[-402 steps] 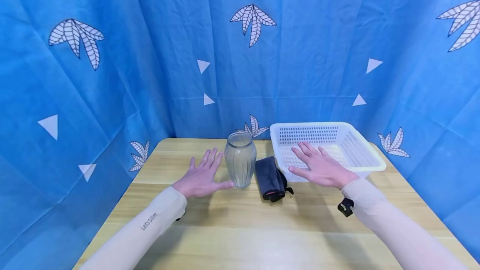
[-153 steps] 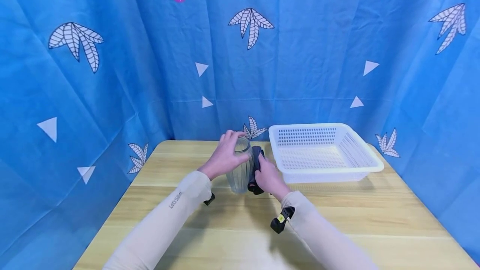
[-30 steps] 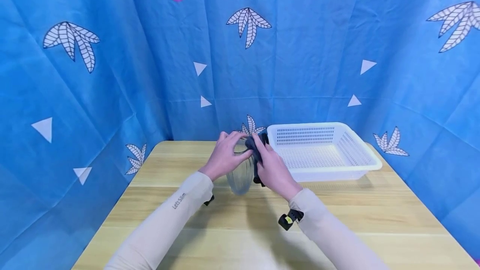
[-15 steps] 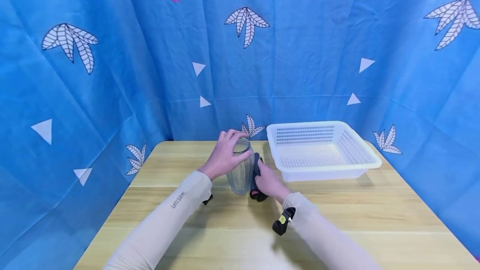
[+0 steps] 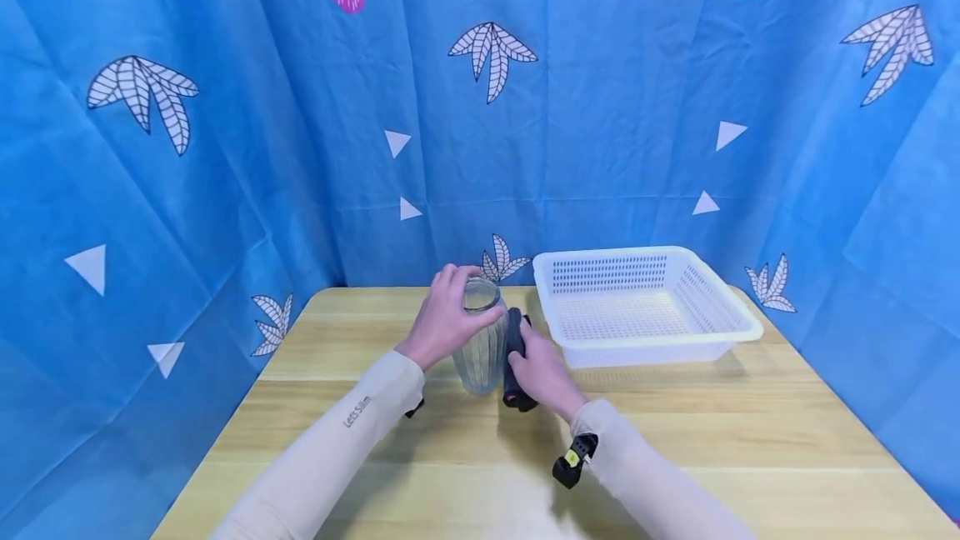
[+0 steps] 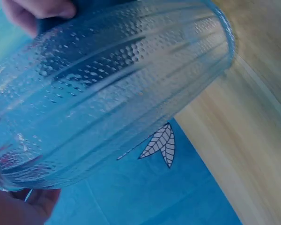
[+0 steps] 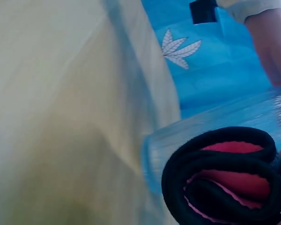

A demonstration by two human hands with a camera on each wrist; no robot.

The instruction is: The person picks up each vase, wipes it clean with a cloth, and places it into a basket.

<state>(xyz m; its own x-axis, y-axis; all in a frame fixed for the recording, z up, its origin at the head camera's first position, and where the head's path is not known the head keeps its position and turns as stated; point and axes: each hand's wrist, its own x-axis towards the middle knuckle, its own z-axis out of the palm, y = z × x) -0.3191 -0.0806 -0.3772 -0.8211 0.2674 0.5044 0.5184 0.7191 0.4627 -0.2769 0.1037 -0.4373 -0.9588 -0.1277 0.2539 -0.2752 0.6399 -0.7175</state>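
My left hand (image 5: 446,319) grips a clear ribbed glass vase (image 5: 480,361) by its neck, thumb at the near side and fingers over the far rim. The vase leans slightly, mouth up; whether its base touches the table I cannot tell. A folded dark cloth (image 5: 516,357) with a pink inside is in my right hand (image 5: 543,369), held along the vase's right side. In the left wrist view the bumpy glass (image 6: 131,93) fills the frame, the dark cloth showing behind it. Up close in the right wrist view, the cloth's rolled end (image 7: 220,161) covers part of the vase.
A white perforated plastic basket (image 5: 652,353) stands at the back right of the wooden table (image 5: 712,440). Blue patterned curtains (image 5: 600,148) enclose the back and both sides. A black camera strap (image 5: 576,458) circles the right wrist.
At first both hands hovered open, with the cloth lying on the table beside the vase. One second ago the cloth was up at the vase's mouth; since then my right hand has brought it down the side.
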